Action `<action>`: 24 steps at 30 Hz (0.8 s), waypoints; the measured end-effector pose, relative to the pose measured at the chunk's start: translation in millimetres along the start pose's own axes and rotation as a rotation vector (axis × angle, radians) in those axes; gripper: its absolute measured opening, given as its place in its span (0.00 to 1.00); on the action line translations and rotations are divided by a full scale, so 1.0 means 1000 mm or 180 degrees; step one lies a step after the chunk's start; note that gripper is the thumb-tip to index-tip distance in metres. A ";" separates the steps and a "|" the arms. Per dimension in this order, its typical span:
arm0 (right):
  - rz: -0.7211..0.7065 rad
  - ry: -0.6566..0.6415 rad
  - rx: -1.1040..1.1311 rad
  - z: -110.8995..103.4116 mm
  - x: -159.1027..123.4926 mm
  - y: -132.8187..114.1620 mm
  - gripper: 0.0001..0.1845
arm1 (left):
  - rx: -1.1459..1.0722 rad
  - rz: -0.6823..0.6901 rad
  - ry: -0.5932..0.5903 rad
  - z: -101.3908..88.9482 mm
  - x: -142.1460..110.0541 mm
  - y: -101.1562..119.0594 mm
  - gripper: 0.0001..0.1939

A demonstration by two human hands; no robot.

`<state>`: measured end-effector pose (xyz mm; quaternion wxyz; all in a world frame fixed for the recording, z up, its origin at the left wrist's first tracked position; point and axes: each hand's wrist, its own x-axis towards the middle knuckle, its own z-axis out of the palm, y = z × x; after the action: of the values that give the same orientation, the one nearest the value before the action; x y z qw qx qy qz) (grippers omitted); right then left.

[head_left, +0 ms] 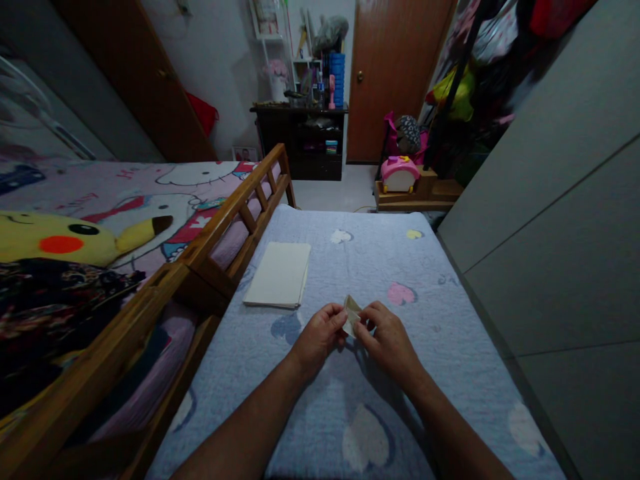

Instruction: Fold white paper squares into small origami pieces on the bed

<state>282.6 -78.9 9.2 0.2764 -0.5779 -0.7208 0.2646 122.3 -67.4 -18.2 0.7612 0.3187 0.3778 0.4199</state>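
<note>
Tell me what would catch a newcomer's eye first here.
Probably the yellow plush with its bright orange cheek, lying on the pink bedding at the left. Next, the two hands holding a small folded piece of paper between them, above the pale blue bedspread. Farther back, the pink toy case stands out in front of the brown door.

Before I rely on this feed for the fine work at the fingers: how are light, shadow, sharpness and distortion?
Head view: dim overall, darkest at the hanging bags; soft shadow on the bed cover beside the right forearm; folded paper small, its creases hard to read; wide-angle stretch towards the edges, clearest in the slanting wardrobe.
</note>
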 end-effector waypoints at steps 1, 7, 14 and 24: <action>0.0049 -0.0024 -0.0067 -0.002 0.000 0.001 0.06 | 0.0010 -0.0024 0.0028 0.000 0.000 0.000 0.22; 0.0409 -0.0260 -0.1036 -0.021 0.007 0.005 0.07 | 0.0130 -0.0117 0.0234 0.001 -0.003 0.003 0.26; 0.0234 -0.0213 -0.1647 -0.021 0.014 0.011 0.06 | 0.0210 -0.0134 0.0285 0.004 -0.007 0.007 0.25; -0.0120 -0.0139 -0.1787 -0.011 0.018 0.012 0.07 | 0.0490 0.0044 0.0297 0.003 -0.006 0.003 0.20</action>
<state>295.3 -58.7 9.8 0.0948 -0.6125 -0.7823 0.0618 121.5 -72.2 -12.3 0.7131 0.3590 0.4418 0.4093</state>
